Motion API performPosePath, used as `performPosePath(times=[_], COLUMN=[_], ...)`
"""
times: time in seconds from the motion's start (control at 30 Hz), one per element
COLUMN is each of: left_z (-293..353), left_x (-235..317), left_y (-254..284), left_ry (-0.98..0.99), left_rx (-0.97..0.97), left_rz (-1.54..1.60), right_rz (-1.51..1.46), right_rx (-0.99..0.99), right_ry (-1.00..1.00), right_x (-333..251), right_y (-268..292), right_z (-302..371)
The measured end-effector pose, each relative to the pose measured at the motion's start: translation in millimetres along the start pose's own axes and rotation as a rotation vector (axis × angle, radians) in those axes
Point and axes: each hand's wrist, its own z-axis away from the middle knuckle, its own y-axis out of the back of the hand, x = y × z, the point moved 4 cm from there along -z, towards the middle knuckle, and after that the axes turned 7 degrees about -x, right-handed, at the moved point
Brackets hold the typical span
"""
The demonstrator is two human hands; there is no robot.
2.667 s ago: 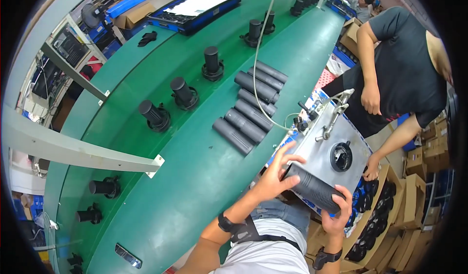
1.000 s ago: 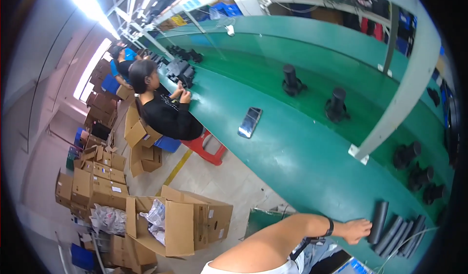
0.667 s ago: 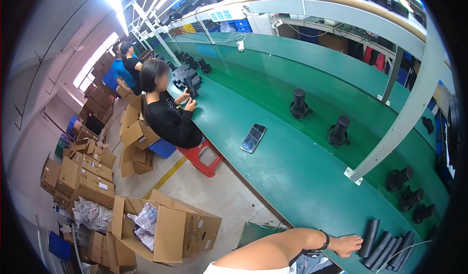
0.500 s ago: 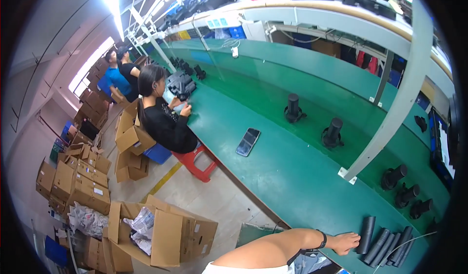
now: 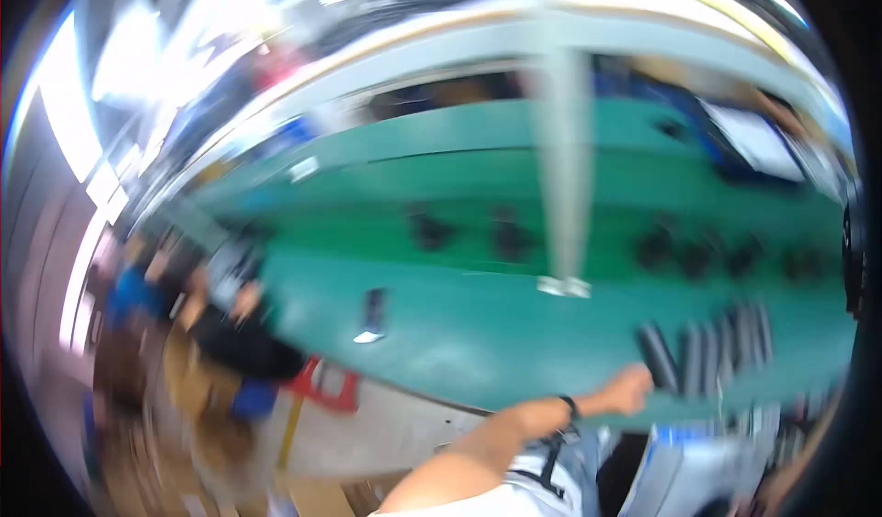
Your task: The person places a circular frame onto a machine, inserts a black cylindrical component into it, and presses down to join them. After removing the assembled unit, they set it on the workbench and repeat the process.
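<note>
The picture is smeared by motion. My left hand (image 5: 628, 390), with a dark band on its wrist, is at the table's near edge. Its outline is rounded, but the fingers are too blurred to read. Right beside it lies a black tube (image 5: 659, 357); whether they touch is unclear. Several more black tubes (image 5: 700, 359) lie side by side to its right. At the lower right, a blurred skin-coloured streak (image 5: 801, 457) looks like my right forearm, and its fingers cannot be made out.
The green table (image 5: 478, 333) holds a phone (image 5: 374, 310) and several upright black parts (image 5: 508, 234). A white post (image 5: 564, 177) stands on it. A person in black (image 5: 241, 338) sits at the left by a red stool (image 5: 328, 384). Cardboard boxes (image 5: 317, 496) stand below.
My view has swung to the right, so the table, post and tubes appear further left. My left hand remains beside the nearest tube. A skin-coloured streak has appeared at the lower right.
</note>
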Motion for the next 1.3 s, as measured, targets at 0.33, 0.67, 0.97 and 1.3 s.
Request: performPosePath(times=[0.33,0.67,0.97,1.3], left_z=[-63,-209,-233,-229], left_x=[94,190,135,144], left_y=[38,-99,-168,-160], left_ry=[-0.018,-0.392,-0.327,-0.121], left_rx=[0.05,-0.411,-0.775,-0.784], left_rz=[0.118,0.186,-0.343,-0.246], right_rz=[-0.219,-0.186,-0.149,0.033], right_rx=[0.255,0.479,0.482,0.458], right_ry=[0.026,-0.054,-0.057,-0.121], right_x=[93,87,83,54], right_y=[12,5,0,21], right_z=[-14,-3,-8,-18])
